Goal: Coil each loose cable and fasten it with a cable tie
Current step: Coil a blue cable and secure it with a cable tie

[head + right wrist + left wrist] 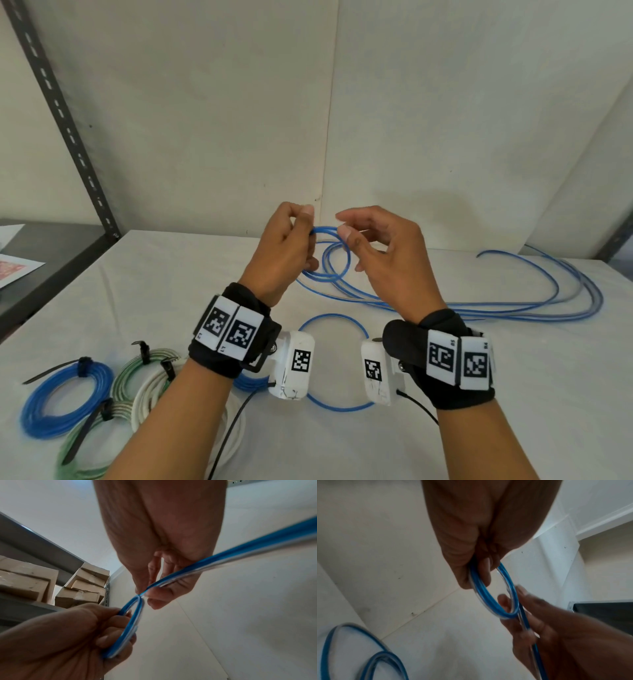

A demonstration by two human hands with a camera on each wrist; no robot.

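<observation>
Nearest, at the table's (513,394) left front edge, lay the finished coils: a blue coil (65,401), a green coil (137,366) and a white coil (154,387), each cinched with a black tie (84,366). A further green-and-white coil (85,445) lay in front of them, crossed by another black tie. A single blue loop (337,317) lay flat between the two wrists.

Above the table's middle, both hands were raised and close together. The left hand (281,246) had its fingers curled round a small bundle of loops of the blue cable (334,253), thumb pressed on top; the left wrist view showed the loops (493,601) passing through its closed fingers. The right hand (380,250) pinched one strand of the same cable between thumb and forefinger just beside the bundle, its other fingers loosely curled; in the right wrist view that strand (240,555) ran off past the palm.

Beyond the hands, the uncoiled rest of the cable (513,308) trailed over the table to the right in long slack bends. At the far left stood a dark metal shelf post (61,113) before a pale wall (205,102).
</observation>
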